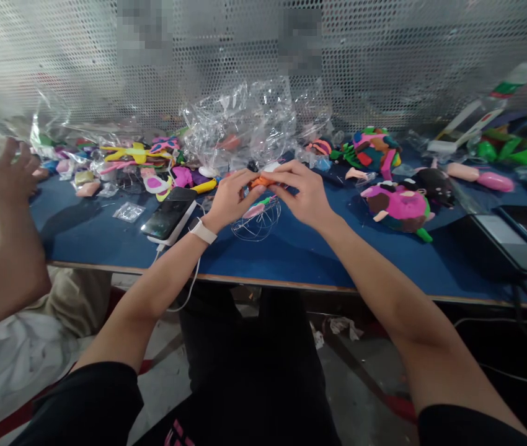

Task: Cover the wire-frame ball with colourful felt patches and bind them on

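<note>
My left hand (232,199) and my right hand (301,193) meet over the blue table (291,254), fingers pinched together on a small orange toy piece (262,181). Just below it, pink and green pieces (260,207) hang inside a round wire cage (257,224) that rests on the table. My left wrist carries a white band (203,232). Crumpled clear plastic bags (245,124) lie right behind my hands.
A phone on a white power bank (169,217) lies left of my hands. Colourful toy parts (142,158) lie at back left, a pink round toy (400,207) at right, two phones (514,238) at far right. Another person's arm (7,235) is raised at left. Perforated metal wall (384,56) behind.
</note>
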The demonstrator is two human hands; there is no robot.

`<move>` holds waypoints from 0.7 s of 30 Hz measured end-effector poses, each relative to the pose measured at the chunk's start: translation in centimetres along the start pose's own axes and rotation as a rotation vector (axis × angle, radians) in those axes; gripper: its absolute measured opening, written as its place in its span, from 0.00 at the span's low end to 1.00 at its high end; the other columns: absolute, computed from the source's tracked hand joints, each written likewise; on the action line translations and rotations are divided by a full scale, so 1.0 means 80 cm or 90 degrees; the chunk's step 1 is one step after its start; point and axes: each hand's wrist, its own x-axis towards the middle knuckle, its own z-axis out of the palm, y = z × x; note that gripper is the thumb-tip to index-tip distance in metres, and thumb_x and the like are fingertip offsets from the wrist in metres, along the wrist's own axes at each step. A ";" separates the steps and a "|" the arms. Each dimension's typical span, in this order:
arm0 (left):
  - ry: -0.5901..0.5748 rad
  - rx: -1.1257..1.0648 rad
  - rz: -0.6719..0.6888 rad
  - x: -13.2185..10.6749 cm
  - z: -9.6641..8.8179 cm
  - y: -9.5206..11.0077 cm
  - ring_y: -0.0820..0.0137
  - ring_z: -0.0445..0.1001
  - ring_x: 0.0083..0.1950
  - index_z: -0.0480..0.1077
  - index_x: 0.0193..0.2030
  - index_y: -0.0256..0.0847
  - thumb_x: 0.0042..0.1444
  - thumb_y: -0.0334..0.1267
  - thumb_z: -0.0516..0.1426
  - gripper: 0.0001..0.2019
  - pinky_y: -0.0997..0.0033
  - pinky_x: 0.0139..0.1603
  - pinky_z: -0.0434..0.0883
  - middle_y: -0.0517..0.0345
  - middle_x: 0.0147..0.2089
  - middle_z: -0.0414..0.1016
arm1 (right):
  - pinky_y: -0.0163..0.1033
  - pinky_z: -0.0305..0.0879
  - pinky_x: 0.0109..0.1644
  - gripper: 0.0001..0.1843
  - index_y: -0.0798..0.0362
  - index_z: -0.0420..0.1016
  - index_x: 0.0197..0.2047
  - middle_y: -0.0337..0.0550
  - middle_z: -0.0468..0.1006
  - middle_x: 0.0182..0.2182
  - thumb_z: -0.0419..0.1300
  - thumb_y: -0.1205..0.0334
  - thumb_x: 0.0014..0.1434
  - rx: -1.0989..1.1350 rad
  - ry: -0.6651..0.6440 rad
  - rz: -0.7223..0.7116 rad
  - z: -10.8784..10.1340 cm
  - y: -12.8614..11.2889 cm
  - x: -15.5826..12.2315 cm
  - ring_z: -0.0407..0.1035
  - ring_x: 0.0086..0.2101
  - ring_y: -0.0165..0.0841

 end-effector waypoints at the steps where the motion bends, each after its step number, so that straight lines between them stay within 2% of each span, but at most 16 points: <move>1: 0.001 0.000 0.002 0.000 0.000 0.000 0.66 0.75 0.37 0.80 0.50 0.42 0.79 0.59 0.55 0.23 0.64 0.42 0.72 0.54 0.39 0.81 | 0.52 0.82 0.58 0.17 0.34 0.86 0.64 0.42 0.86 0.52 0.64 0.58 0.77 -0.002 -0.002 0.000 0.000 0.000 0.000 0.81 0.50 0.40; 6: -0.015 -0.035 -0.039 -0.004 0.001 -0.001 0.68 0.79 0.36 0.80 0.58 0.43 0.79 0.60 0.55 0.24 0.66 0.40 0.72 0.52 0.44 0.86 | 0.56 0.84 0.59 0.21 0.38 0.81 0.70 0.44 0.89 0.52 0.65 0.53 0.77 0.030 0.003 0.043 0.002 -0.003 -0.003 0.84 0.49 0.43; 8: -0.023 -0.053 -0.059 -0.005 0.001 -0.001 0.71 0.79 0.33 0.80 0.59 0.43 0.80 0.60 0.54 0.24 0.68 0.37 0.71 0.52 0.44 0.87 | 0.55 0.84 0.57 0.21 0.40 0.82 0.68 0.44 0.90 0.50 0.67 0.50 0.76 0.041 0.027 0.063 0.003 -0.006 -0.004 0.85 0.47 0.43; 11: -0.013 -0.045 -0.054 -0.004 0.001 -0.001 0.71 0.78 0.32 0.82 0.55 0.43 0.80 0.61 0.53 0.25 0.68 0.36 0.71 0.52 0.41 0.87 | 0.53 0.84 0.56 0.13 0.41 0.88 0.58 0.44 0.90 0.49 0.68 0.50 0.75 0.029 0.056 0.050 0.004 -0.012 -0.002 0.85 0.47 0.43; 14: 0.003 -0.035 -0.035 -0.002 0.002 -0.001 0.66 0.81 0.38 0.82 0.50 0.43 0.79 0.60 0.55 0.24 0.66 0.41 0.74 0.51 0.41 0.86 | 0.52 0.83 0.56 0.09 0.39 0.90 0.54 0.42 0.90 0.49 0.67 0.54 0.76 0.027 0.067 0.011 0.004 -0.017 0.001 0.85 0.48 0.41; 16: 0.011 -0.042 -0.018 -0.001 0.002 -0.001 0.64 0.82 0.41 0.82 0.48 0.43 0.79 0.57 0.56 0.22 0.64 0.44 0.75 0.50 0.41 0.86 | 0.51 0.83 0.56 0.10 0.37 0.90 0.54 0.41 0.90 0.49 0.66 0.55 0.77 0.030 0.070 -0.001 0.005 -0.017 0.001 0.84 0.48 0.40; 18: 0.019 -0.045 -0.005 -0.001 0.002 0.000 0.64 0.81 0.40 0.81 0.45 0.43 0.79 0.55 0.56 0.20 0.63 0.43 0.75 0.51 0.38 0.84 | 0.51 0.83 0.57 0.11 0.37 0.90 0.55 0.41 0.90 0.49 0.65 0.54 0.78 0.032 0.068 0.007 0.008 -0.016 0.001 0.84 0.48 0.40; 21: 0.035 -0.030 -0.004 0.000 0.002 0.000 0.65 0.77 0.36 0.79 0.39 0.44 0.79 0.56 0.56 0.22 0.63 0.40 0.72 0.54 0.34 0.80 | 0.51 0.84 0.55 0.17 0.38 0.86 0.63 0.43 0.89 0.52 0.67 0.48 0.75 0.061 0.053 0.055 0.012 -0.014 -0.001 0.84 0.50 0.41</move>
